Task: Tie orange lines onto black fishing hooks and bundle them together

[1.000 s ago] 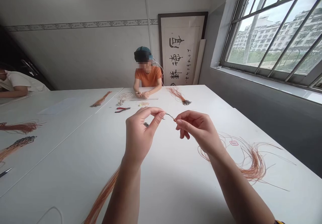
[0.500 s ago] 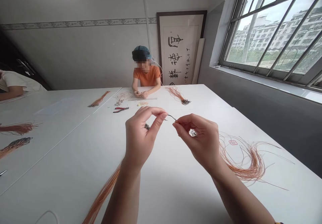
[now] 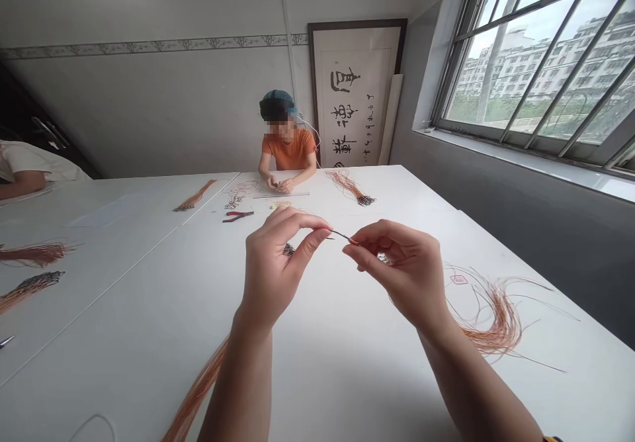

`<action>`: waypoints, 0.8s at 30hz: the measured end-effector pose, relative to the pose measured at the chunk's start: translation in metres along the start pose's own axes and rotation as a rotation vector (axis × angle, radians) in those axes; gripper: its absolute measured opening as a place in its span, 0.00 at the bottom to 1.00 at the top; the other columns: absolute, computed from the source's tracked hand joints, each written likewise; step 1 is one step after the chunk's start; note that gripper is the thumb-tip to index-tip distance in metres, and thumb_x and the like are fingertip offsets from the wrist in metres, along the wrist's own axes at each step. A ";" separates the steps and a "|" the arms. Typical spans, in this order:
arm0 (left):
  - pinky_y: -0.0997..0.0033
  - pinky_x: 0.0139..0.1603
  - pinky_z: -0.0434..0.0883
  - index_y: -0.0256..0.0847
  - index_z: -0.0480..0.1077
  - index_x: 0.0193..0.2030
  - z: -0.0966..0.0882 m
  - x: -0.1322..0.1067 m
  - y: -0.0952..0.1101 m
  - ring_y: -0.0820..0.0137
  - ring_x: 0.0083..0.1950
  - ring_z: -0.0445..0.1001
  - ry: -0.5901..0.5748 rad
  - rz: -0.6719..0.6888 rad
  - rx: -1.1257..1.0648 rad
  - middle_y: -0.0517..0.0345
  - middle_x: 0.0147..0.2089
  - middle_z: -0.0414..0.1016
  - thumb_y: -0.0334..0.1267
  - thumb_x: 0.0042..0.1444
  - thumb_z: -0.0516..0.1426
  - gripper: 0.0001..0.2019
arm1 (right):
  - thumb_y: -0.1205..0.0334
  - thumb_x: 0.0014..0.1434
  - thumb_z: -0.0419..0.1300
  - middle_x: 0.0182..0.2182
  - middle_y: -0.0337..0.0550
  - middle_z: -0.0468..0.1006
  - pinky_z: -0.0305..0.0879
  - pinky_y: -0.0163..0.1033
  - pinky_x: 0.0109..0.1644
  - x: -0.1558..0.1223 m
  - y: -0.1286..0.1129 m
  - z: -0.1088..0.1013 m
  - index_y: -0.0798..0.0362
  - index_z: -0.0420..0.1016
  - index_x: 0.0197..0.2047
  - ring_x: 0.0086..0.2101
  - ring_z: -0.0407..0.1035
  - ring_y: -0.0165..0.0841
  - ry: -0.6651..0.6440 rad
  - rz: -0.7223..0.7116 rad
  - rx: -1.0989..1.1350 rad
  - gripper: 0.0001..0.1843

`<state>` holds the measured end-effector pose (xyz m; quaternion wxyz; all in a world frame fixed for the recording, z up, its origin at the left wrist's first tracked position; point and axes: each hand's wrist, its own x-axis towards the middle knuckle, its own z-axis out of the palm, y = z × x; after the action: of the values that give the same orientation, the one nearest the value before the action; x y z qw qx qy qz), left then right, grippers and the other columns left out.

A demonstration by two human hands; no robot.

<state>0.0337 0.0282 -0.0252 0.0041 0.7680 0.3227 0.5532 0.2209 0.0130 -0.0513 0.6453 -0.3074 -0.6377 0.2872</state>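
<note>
A thin dark cord (image 3: 340, 233) is stretched between my two hands over the white table (image 3: 342, 362). My left hand (image 3: 272, 266) pinches one end between thumb and forefinger, and a short dark tip pokes out beside that thumb. Opposite it, my right hand (image 3: 409, 266) grips the other end between thumb and fingertips. Whether the piece is cord or wire I cannot tell. Behind my left forearm lies a bundle of copper-coloured strands (image 3: 198, 386); a dark tangled clump (image 3: 288, 250) shows past the left thumb. Another copper-coloured bundle (image 3: 499, 326) curves out beyond my right wrist.
Across the table sits a person in an orange shirt (image 3: 289, 149), both hands on small work. Red-handled pliers (image 3: 238, 216) lie nearer me. More strand bundles rest at the far right (image 3: 350, 187), far left (image 3: 196, 195) and left edge (image 3: 34, 254). Another person's sleeve (image 3: 42, 161) shows at left.
My right hand has shifted slightly right and turned a little. The cord between my hands, bowed upward before, now runs straighter. My left hand has barely moved.
</note>
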 end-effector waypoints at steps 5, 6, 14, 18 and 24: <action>0.67 0.45 0.72 0.47 0.78 0.40 0.004 -0.001 -0.002 0.70 0.40 0.76 0.037 0.000 -0.033 0.63 0.36 0.80 0.31 0.66 0.64 0.05 | 0.62 0.56 0.77 0.26 0.38 0.80 0.72 0.33 0.28 0.006 -0.004 -0.010 0.51 0.83 0.34 0.25 0.73 0.29 -0.122 0.164 0.206 0.08; 0.67 0.45 0.73 0.47 0.78 0.40 0.005 -0.001 -0.002 0.70 0.40 0.76 0.047 0.010 -0.038 0.63 0.37 0.80 0.31 0.66 0.64 0.06 | 0.61 0.57 0.77 0.25 0.37 0.80 0.71 0.32 0.27 0.007 -0.004 -0.011 0.51 0.83 0.34 0.25 0.73 0.28 -0.136 0.175 0.219 0.07; 0.60 0.47 0.75 0.49 0.78 0.39 0.008 0.000 -0.002 0.66 0.41 0.79 0.097 0.107 0.011 0.61 0.36 0.82 0.33 0.66 0.64 0.05 | 0.63 0.62 0.71 0.26 0.38 0.79 0.70 0.34 0.30 0.002 -0.006 -0.007 0.52 0.82 0.33 0.27 0.72 0.28 -0.100 0.145 0.155 0.06; 0.59 0.49 0.75 0.49 0.78 0.40 0.008 -0.001 -0.001 0.66 0.43 0.80 0.085 0.136 0.011 0.62 0.38 0.84 0.32 0.66 0.63 0.06 | 0.69 0.63 0.67 0.27 0.37 0.78 0.69 0.35 0.33 -0.003 -0.010 -0.004 0.51 0.80 0.32 0.28 0.70 0.28 -0.051 0.048 0.060 0.07; 0.57 0.50 0.75 0.50 0.78 0.40 0.007 -0.001 0.000 0.65 0.44 0.80 0.060 0.140 0.016 0.62 0.38 0.84 0.32 0.66 0.63 0.07 | 0.74 0.61 0.64 0.26 0.36 0.75 0.64 0.36 0.29 -0.006 -0.012 -0.003 0.50 0.78 0.31 0.27 0.67 0.29 0.009 -0.109 -0.080 0.10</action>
<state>0.0390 0.0302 -0.0292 -0.0502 0.7719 0.2726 0.5722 0.2234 0.0005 -0.0464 0.6499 -0.2989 -0.6617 0.2244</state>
